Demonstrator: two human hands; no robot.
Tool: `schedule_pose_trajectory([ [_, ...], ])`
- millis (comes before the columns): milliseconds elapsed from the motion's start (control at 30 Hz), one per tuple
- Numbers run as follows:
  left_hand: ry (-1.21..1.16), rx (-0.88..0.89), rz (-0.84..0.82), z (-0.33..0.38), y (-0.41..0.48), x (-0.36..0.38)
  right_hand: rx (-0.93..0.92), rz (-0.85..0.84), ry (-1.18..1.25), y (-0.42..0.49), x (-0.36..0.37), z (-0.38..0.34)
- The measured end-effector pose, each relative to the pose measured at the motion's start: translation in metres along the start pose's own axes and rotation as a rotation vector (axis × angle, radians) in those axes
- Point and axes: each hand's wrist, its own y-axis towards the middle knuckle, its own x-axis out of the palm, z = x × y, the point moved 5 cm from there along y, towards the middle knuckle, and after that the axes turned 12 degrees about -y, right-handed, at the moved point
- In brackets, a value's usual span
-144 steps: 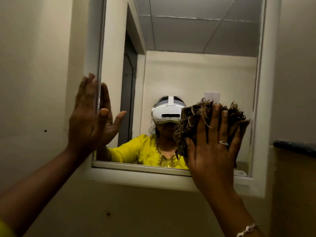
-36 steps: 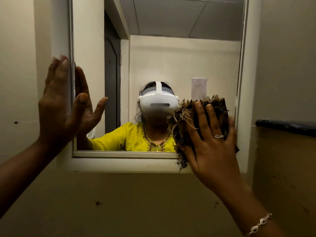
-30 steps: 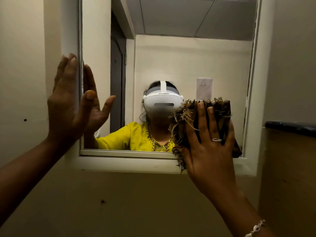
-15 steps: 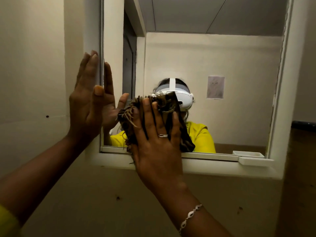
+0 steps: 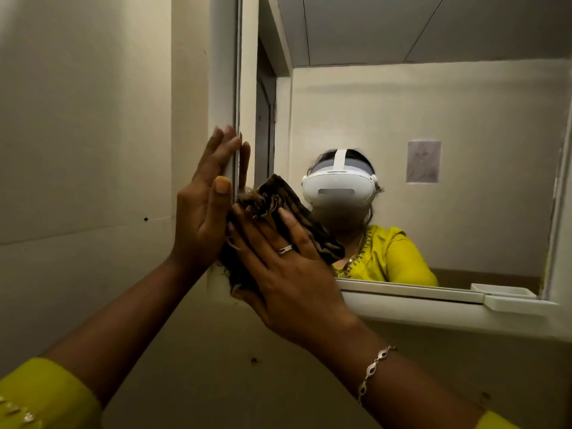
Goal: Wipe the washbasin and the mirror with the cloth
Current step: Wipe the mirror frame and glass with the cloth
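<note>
My right hand's fingers (image 5: 263, 226) are spread flat and pressed on the dark brown frayed cloth (image 5: 278, 205), pinning it against the glass rather than curling round it. The right hand (image 5: 288, 274), with a silver ring and a chain bracelet at the wrist, sits at the lower left corner of the white-framed wall mirror (image 5: 433, 119); the cloth spills over the bottom frame edge there and its fringe touches my other palm. The left hand (image 5: 204, 218) is open too, fingers straight, braced flat on the mirror's left frame edge — it holds nothing.

To do this stroke well, I judge I should keep the palm's weight even across the cloth so the whole pad drags, not just the fingertips. I would work right into that corner, then sweep along the bottom edge toward the right, where a small white ledge (image 5: 507, 297) juts out — ease off there so the fringe does not snag. The left hand steadies me; I would lift it clear before wiping the left edge. The washbasin is not in view, so I cannot judge its state.
</note>
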Motion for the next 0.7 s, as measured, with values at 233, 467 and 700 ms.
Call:
schedule_pose_trajectory([
  [233, 0.047, -0.007, -0.016, 0.002, -0.002, 0.0, -0.204, 0.1, 0.055, -0.023, -0.003, -0.002],
  [467, 0.135, 0.006, 0.069, 0.01, -0.014, 0.012, -0.121, 0.138, 0.144, -0.051, -0.008, 0.009],
  [700, 0.215, 0.106, 0.098, 0.013, -0.017, 0.015, 0.019, 0.171, 0.098, -0.09, -0.01, 0.041],
])
